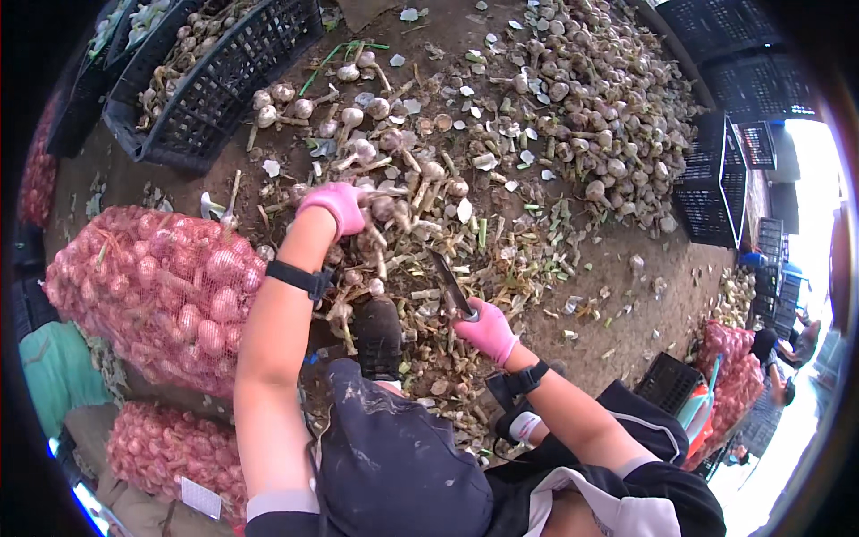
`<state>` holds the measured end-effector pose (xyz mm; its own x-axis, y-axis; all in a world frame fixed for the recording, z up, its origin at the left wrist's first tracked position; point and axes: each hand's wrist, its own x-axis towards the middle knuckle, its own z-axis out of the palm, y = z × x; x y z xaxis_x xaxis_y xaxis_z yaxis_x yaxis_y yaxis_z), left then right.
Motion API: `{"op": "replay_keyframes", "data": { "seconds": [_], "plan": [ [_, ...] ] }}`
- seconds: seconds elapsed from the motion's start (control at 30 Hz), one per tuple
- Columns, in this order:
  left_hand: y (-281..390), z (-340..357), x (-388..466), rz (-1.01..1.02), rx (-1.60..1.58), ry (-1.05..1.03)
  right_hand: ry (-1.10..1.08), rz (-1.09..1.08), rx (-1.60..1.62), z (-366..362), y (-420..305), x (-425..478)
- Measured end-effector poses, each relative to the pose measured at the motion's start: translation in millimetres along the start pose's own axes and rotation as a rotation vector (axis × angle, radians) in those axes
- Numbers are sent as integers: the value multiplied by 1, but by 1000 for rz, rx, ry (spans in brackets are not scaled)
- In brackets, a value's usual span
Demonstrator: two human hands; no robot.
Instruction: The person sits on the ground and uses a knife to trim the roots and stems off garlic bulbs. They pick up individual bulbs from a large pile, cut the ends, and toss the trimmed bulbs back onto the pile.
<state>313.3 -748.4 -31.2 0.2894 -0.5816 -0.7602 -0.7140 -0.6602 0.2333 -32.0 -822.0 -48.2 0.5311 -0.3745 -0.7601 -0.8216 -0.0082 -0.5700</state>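
My left hand, in a pink glove, is among garlic bulbs with stalks on the ground; its fingers are curled by a stalk, and whether they grip it is unclear. My right hand, also in a pink glove, is closed around the handle of a knife, whose blade points up and left over cut stalks. Several garlic bulbs with long stalks lie just beyond my left hand. My dark shoe rests on the ground between the hands.
A red mesh sack of garlic lies at the left, with another sack below. A black plastic crate holds garlic at the upper left. A large garlic heap and stacked crates stand at the upper right. People are in the far right background.
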Motion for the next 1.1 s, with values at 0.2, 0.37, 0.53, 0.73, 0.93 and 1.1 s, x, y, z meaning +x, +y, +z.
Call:
{"op": "replay_keyframes", "data": {
  "seconds": [0.2, 0.37, 0.53, 0.73, 0.93, 1.1],
  "plan": [
    [49, -23, 71, 238, -40, 531, 38, -57, -6, 13, -1, 5],
    [63, 20, 100, 99, 30, 190, 82, -115, -42, 6, -42, -9],
    [54, 37, 39, 135, 0, 222, 41, -64, 38, -14, -51, -20],
    [43, 83, -19, 423, -805, 473, 33, -99, 209, -8, -29, 4],
    [42, 94, -61, 289, -1627, 195, -4, -44, 411, -17, -39, 10],
    [46, 107, -56, 451, -1275, 369, 184, -336, -137, -30, -38, 8]
  ]
}}
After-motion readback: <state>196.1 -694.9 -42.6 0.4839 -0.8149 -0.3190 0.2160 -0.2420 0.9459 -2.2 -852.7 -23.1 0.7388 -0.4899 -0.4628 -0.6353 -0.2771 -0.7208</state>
